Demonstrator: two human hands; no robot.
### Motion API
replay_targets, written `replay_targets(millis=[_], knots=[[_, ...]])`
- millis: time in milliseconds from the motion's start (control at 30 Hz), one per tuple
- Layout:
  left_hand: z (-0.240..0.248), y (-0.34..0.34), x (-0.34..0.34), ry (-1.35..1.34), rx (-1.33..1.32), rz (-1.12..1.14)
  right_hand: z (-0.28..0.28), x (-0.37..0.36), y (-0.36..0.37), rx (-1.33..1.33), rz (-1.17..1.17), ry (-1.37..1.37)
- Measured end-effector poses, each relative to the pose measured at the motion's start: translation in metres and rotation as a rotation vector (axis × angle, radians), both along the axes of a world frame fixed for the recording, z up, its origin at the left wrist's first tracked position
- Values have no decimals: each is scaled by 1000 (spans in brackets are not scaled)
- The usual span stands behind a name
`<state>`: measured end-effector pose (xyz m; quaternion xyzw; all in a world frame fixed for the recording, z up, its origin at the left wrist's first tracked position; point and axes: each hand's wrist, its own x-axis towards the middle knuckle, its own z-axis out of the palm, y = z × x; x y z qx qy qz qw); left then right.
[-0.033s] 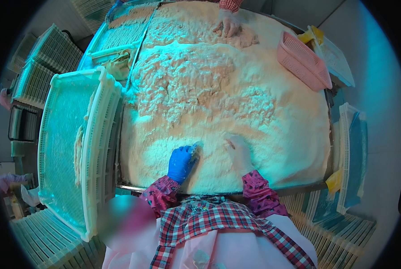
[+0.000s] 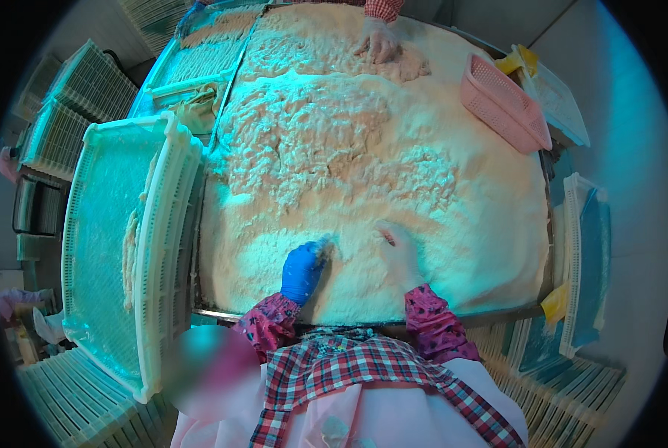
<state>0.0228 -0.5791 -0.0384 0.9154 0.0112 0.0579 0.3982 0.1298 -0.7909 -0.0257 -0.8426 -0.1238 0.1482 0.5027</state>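
Note:
My left hand (image 2: pixel 303 270), in a blue glove, is low over a broad bed of pale, flour-like powder (image 2: pixel 274 231). Its fingers are curled together, and the smeared fingertips have whitish bits on them. To its right, my right hand (image 2: pixel 400 254), in a pale whitish glove, is also closed, with thumb and fingers pinched near the powder. Whatever either hand may hold is too small or hidden to make out. Beyond the hands, the smooth powder turns into a rough, clumpy mass (image 2: pixel 304 134) of pale pieces.
White mesh trays (image 2: pixel 157 261) stand stacked at the left. A pink perforated basket (image 2: pixel 504 104) rests on the table's right edge. Across the table, another person's gloved hand (image 2: pixel 380 41) touches the powder. Blue-lined trays (image 2: pixel 586 261) and yellow cloths (image 2: pixel 554 304) are at the right.
My left hand has shifted very slightly away from me, its fingertips blurred. My right hand's fingers differ only a little. Everything else looks the same.

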Motion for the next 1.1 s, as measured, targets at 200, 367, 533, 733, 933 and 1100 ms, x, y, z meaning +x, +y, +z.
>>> replay_targets(millis=[200, 367, 533, 733, 933, 1100], knots=[[-7, -19, 13, 254, -1941, 373, 34, -35, 41, 228, 140, -29], [7, -13, 11, 210, -1938, 456, 22, 27, 46, -221, -12, -617], [-15, 2, 9, 185, -1736, 423, 34, 76, 36, -577, 254, -662], [29, 25, 9, -28, -1262, 340, 55, 51, 24, 22, 249, -569], [5, 83, -25, 7, -472, 64, 13, 33, -29, -45, 147, -144], [19, 24, -15, 118, 168, 81, 0, 1, 26, -55, 158, -419]])
